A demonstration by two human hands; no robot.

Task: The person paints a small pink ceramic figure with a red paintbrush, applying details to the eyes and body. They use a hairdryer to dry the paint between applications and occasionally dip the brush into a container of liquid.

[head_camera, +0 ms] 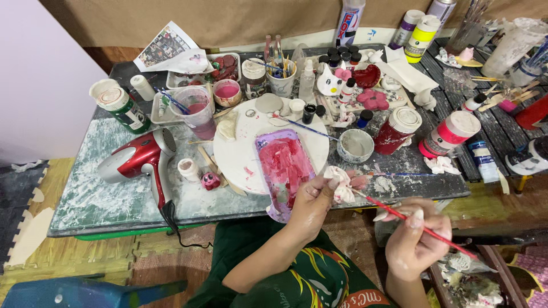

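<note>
**Labelled paint containers and a printed sheet crowding a craft counter**

A green bottle with a white cap [121, 108] is lying near the counter's [103, 194] far left edge. A printed paper sheet [166, 47] is resting tilted at the back left. A tall can with a red and blue label [349, 23] is standing upright at the back centre. Beside it on the right, a purple-labelled bottle [406, 27] and a yellow-labelled bottle [421, 37] are standing together. Two red jars with white lids [397, 130] [451, 133] are sitting on the right side, near each other.
</note>
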